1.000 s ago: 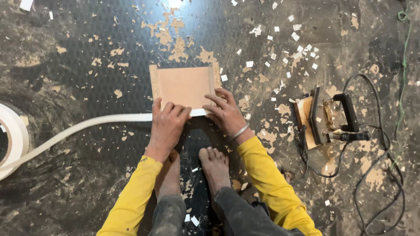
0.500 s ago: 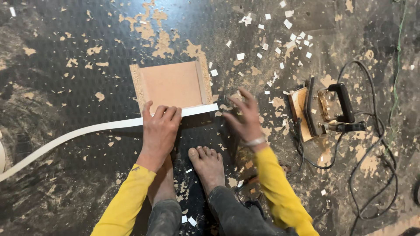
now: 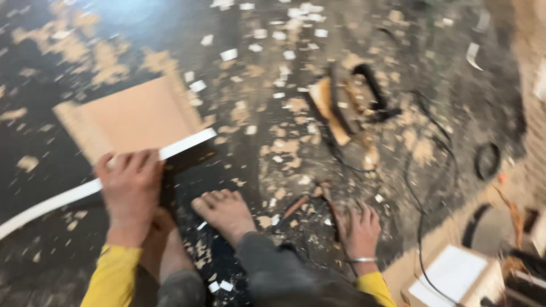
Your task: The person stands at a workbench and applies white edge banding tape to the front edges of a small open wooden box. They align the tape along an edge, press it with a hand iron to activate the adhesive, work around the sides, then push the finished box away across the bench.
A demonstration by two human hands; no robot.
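My left hand (image 3: 131, 185) presses down on a white edge-banding strip (image 3: 182, 145) at the near edge of a small tan board (image 3: 133, 116) lying on the dark floor. My right hand (image 3: 359, 230) is away from the board, low at the right, resting on the floor with fingers spread beside a thin dark tool with a reddish handle (image 3: 301, 204). It holds nothing that I can see. My bare feet (image 3: 224, 211) sit between the two hands. The picture is blurred by head motion.
A black and tan electric iron-like tool (image 3: 347, 99) with a black cord (image 3: 432, 187) lies to the right. White strip offcuts and wood chips (image 3: 273, 51) litter the floor. A box with a white sheet (image 3: 449, 276) stands at the lower right.
My right hand has left the board and moved down to the right onto the floor. The view has swung right. My left hand stays on the strip.
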